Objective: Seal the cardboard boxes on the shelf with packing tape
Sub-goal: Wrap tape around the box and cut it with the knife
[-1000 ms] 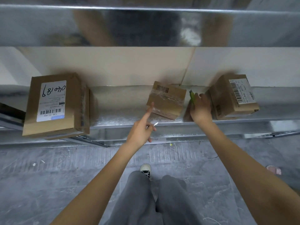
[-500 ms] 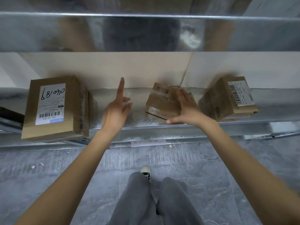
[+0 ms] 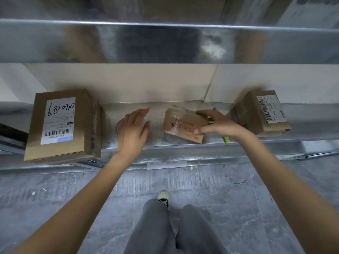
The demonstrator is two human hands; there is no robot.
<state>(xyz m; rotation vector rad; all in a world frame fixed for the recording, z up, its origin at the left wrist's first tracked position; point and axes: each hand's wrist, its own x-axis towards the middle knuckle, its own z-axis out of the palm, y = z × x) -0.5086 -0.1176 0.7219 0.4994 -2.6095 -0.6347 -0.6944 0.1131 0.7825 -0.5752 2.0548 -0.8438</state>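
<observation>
Your right hand (image 3: 218,125) grips the small cardboard box (image 3: 184,125) at the middle of the metal shelf (image 3: 211,143), fingers over its far edge and thumb on its near face; the box sits tilted. Your left hand (image 3: 133,129) reaches in just left of it, fingers straight and holding nothing, above a roll of clear tape (image 3: 118,126) that it mostly hides. A larger labelled box (image 3: 62,125) stands at the left, another box (image 3: 264,112) at the right. A green object (image 3: 226,139) lies below your right wrist.

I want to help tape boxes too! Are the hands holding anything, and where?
The right hand grips the small middle box by its right end, thumb on the near edge. The left hand holds nothing.
</observation>
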